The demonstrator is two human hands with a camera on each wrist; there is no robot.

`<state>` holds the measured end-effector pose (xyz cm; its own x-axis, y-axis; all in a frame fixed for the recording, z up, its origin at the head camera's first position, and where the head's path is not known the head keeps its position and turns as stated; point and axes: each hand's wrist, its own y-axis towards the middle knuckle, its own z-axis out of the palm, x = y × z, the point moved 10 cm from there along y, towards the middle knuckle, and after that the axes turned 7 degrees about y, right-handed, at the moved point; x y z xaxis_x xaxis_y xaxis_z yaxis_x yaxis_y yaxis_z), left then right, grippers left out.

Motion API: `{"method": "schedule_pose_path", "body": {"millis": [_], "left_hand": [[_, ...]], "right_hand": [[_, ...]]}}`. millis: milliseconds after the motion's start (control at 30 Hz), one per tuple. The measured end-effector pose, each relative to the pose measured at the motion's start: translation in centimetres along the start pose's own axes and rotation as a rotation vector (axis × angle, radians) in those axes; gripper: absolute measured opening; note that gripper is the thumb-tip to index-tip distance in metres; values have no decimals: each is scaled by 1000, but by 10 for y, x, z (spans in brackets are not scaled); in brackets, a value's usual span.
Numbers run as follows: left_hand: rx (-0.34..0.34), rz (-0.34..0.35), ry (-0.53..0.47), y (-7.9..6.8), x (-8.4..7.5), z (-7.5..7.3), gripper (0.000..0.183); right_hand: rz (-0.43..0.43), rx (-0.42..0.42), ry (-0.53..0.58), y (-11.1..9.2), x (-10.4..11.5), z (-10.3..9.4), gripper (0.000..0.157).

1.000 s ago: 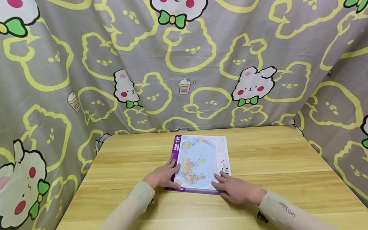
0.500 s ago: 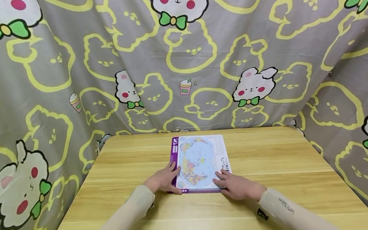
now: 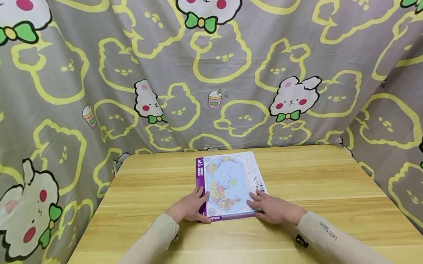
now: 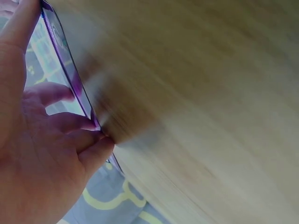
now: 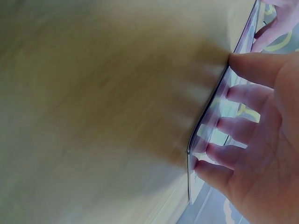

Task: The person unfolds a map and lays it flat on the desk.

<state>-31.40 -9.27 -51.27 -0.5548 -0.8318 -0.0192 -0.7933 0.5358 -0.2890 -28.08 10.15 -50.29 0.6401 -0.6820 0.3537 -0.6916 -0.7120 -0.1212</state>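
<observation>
A thin rectangular world map board, with a purple strip along its left and near edges, lies flat on the wooden table. My left hand rests at its near left corner, fingers spread over the left edge and thumb at the near edge. Across from it, my right hand lies on the near right corner with fingers on the printed face. In the left wrist view the left fingers touch the board's edge. The right wrist view has the right thumb and fingers along the board's dark rim.
The light wooden table extends around the board on all sides. Behind it and at both sides hangs a grey curtain printed with cartoon bunnies. A small black item is at the right sleeve's underside.
The map board has turned slightly counterclockwise, its near edge now more level. Both hands have stayed on it, the right one shifting a little away from me.
</observation>
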Motion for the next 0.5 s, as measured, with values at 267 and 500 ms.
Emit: {"method": "schedule_pose_path", "body": {"millis": [267, 500], "left_hand": [[-1, -2, -28, 1, 2, 3, 100], [-37, 13, -52, -1, 3, 0, 98]], "right_hand": [[15, 4, -2, 0, 0, 1, 47], [15, -4, -21, 1, 2, 1, 47]]}}
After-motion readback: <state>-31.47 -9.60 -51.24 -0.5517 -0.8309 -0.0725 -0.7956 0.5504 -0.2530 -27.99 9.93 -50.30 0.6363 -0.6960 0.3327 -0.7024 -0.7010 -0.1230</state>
